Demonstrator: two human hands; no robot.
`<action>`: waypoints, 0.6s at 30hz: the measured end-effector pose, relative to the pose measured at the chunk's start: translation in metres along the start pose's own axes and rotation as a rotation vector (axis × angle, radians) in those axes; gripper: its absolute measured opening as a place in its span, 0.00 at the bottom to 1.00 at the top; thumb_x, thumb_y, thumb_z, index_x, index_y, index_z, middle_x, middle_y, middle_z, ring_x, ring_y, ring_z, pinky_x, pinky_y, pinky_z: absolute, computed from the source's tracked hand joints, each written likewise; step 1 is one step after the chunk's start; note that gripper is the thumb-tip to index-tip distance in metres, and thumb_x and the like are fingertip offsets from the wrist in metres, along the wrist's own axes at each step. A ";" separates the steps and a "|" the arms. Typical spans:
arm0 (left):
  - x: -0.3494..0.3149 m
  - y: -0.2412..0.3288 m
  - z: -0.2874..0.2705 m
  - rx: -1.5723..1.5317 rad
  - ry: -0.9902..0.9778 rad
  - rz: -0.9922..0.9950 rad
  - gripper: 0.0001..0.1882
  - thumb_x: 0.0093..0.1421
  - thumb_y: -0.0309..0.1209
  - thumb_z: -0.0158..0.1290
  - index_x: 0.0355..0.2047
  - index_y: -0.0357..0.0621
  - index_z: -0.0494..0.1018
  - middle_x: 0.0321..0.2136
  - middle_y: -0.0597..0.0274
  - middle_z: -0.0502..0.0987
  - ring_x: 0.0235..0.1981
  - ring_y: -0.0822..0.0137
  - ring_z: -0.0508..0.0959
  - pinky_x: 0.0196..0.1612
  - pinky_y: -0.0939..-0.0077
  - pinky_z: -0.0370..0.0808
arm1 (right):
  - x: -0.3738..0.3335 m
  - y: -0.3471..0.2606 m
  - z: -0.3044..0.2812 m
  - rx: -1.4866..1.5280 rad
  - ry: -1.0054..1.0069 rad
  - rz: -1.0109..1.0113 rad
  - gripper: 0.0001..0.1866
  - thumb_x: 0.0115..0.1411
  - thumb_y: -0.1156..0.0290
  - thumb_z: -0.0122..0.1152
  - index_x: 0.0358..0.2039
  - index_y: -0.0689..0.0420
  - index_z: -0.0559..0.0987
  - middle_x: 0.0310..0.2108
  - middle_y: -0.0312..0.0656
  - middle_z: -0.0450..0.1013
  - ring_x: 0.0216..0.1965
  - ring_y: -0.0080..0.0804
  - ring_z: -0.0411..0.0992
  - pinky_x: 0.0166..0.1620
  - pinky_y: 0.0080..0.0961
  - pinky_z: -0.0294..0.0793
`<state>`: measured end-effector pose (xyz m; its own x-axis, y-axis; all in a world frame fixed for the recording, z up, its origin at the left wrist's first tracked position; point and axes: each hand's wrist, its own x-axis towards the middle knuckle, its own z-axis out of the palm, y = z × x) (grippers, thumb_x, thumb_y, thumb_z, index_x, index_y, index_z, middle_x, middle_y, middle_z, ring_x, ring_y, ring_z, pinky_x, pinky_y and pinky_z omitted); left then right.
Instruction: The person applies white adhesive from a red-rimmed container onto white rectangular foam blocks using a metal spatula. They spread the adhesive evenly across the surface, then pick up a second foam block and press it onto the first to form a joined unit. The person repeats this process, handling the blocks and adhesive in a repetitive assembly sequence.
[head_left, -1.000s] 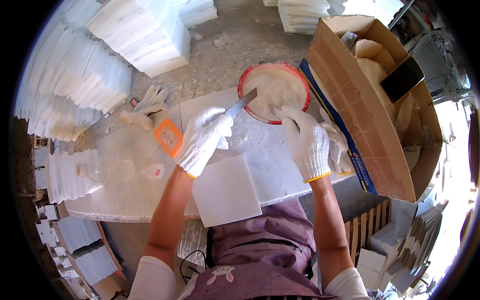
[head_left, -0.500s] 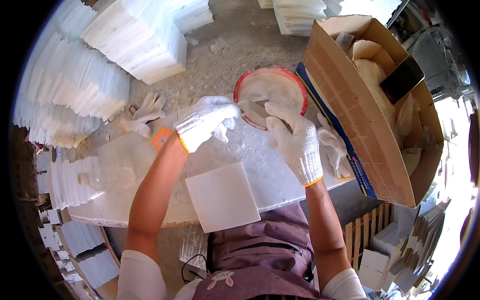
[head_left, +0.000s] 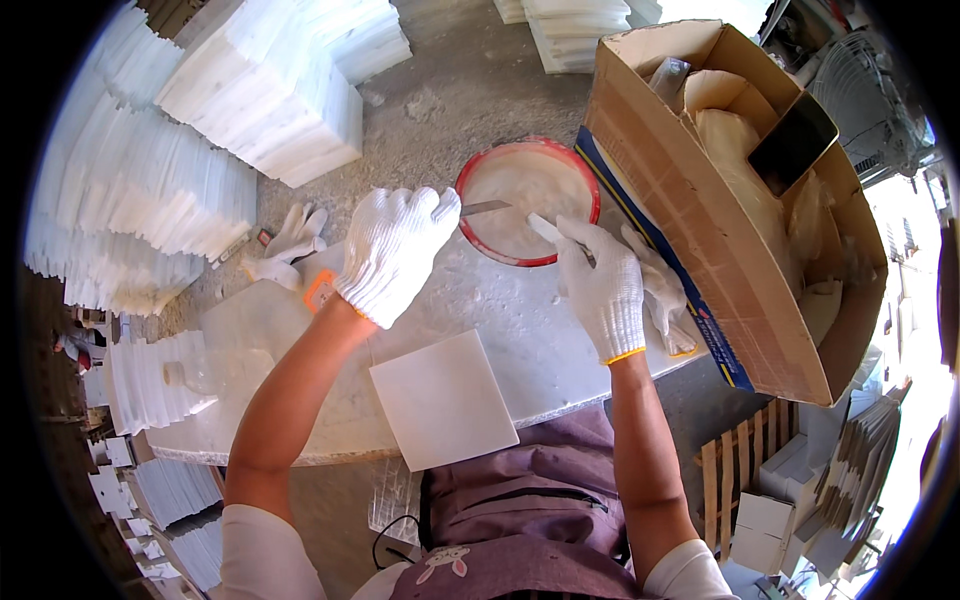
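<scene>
1. Over a pale table, a worker's gloved left hand closes its fingers around the near end of a metal blade; the glove hides whatever handle there is.

2. Across from it, the gloved right hand holds its fingers nearly together, pinching a small pale piece whose kind cannot be made out.

3. The blade's long axis runs nearly level from the left fingers, its free end pointing right, toward the other hand.

4. The pale piece slants away and to the left from the right fingers, its tip just beside the blade's end, a narrow gap between them.

5. Beyond and between both sets of fingers sits a red-rimmed bowl with whitish matter inside; the blade and the pale piece appear above it.

6. Nearer the body than the fingers, a white square tile juts past the table edge.

7. Just right of the right hand lie spare gloves, with a cardboard box farther right.
</scene>
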<state>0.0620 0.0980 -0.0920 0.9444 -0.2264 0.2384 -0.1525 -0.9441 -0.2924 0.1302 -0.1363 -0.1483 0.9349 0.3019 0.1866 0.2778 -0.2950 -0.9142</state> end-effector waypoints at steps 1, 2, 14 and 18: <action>-0.002 0.001 0.000 0.054 -0.001 0.035 0.19 0.55 0.27 0.56 0.49 0.45 0.76 0.28 0.60 0.75 0.30 0.56 0.78 0.32 0.61 0.73 | 0.001 -0.006 -0.005 0.162 -0.056 0.157 0.15 0.64 0.71 0.58 0.50 0.59 0.81 0.31 0.43 0.78 0.27 0.27 0.75 0.30 0.24 0.73; -0.003 0.002 0.001 0.053 0.004 0.034 0.20 0.54 0.26 0.56 0.49 0.45 0.76 0.28 0.60 0.75 0.31 0.57 0.78 0.32 0.61 0.73 | 0.002 -0.011 -0.009 0.324 -0.112 0.313 0.15 0.65 0.72 0.57 0.51 0.60 0.81 0.28 0.40 0.77 0.23 0.19 0.72 0.26 0.19 0.71; 0.003 0.018 0.007 -0.240 0.070 -0.146 0.16 0.57 0.24 0.52 0.46 0.47 0.75 0.29 0.58 0.74 0.31 0.54 0.77 0.36 0.58 0.73 | -0.006 -0.026 -0.011 -0.271 0.065 -0.259 0.15 0.63 0.76 0.58 0.50 0.61 0.80 0.42 0.51 0.80 0.38 0.37 0.79 0.45 0.29 0.75; 0.011 0.016 0.000 -0.586 0.422 -0.275 0.04 0.54 0.27 0.56 0.31 0.46 0.77 0.27 0.53 0.78 0.29 0.48 0.80 0.31 0.58 0.76 | -0.024 -0.021 -0.017 -0.376 0.135 -0.228 0.16 0.64 0.73 0.58 0.51 0.64 0.80 0.47 0.51 0.79 0.41 0.38 0.80 0.46 0.31 0.77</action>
<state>0.0699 0.0801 -0.0945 0.7973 0.0737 0.5990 -0.1687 -0.9257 0.3384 0.1058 -0.1529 -0.1272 0.8542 0.2835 0.4359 0.5171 -0.5505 -0.6554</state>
